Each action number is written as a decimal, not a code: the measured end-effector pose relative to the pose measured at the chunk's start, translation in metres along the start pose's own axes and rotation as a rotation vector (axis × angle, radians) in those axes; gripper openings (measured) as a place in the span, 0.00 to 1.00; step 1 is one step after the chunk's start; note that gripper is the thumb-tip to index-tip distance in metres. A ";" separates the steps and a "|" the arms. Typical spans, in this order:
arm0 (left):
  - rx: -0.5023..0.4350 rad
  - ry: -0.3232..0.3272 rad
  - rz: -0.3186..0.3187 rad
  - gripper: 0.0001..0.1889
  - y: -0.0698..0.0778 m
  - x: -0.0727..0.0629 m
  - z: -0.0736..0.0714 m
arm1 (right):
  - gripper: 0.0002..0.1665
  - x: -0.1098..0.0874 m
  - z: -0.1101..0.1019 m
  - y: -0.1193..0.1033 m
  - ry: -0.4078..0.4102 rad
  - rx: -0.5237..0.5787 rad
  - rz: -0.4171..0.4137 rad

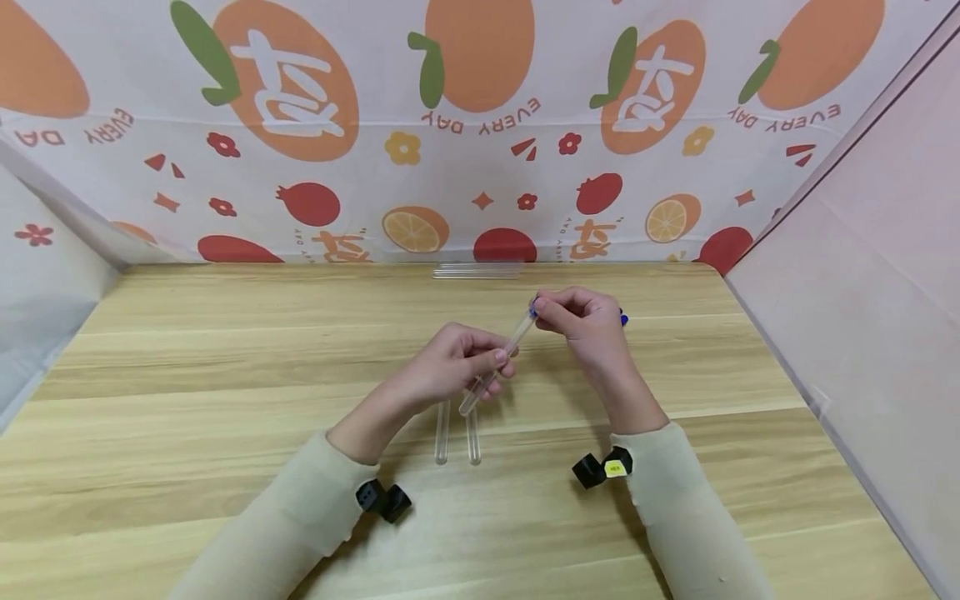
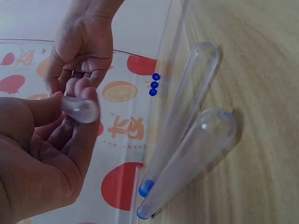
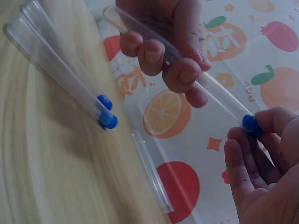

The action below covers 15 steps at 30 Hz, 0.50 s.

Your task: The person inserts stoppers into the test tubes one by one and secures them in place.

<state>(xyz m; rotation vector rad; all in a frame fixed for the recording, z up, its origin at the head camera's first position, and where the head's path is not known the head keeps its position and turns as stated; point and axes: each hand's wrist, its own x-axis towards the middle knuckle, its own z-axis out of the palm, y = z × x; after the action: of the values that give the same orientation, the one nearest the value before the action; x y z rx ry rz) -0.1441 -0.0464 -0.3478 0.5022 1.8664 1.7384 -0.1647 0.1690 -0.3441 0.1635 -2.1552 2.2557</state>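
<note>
My left hand [image 1: 450,367] holds a clear test tube [image 1: 470,402] slantwise above the table, thumb on one side and fingers on the other. The tube's rounded end points down toward me. At its upper end, my right hand [image 1: 590,323] pinches a blue stopper [image 3: 251,125] between thumb and fingers, with the stopper at the tube's mouth. Below my left hand, two more clear test tubes [image 1: 442,435] lie side by side on the table. Both have blue stoppers [image 3: 108,119] in their far ends, which the left hand hides in the head view.
Several loose blue stoppers [image 2: 154,85] lie on the table beyond my right hand. Against the back edge, several clear tubes [image 1: 476,271] lie crosswise. A fruit-print cloth [image 1: 465,167] hangs behind the wooden table [image 1: 225,400], and pale walls [image 1: 862,208] stand at both sides.
</note>
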 end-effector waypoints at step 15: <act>-0.066 0.076 -0.023 0.15 0.000 0.009 0.008 | 0.18 0.006 -0.002 -0.007 -0.024 -0.003 0.008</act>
<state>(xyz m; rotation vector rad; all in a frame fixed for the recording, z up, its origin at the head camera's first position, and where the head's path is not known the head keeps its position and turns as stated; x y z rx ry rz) -0.1468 -0.0346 -0.3495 0.3932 1.8523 1.8210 -0.1701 0.1706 -0.3363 0.1827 -2.1745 2.2670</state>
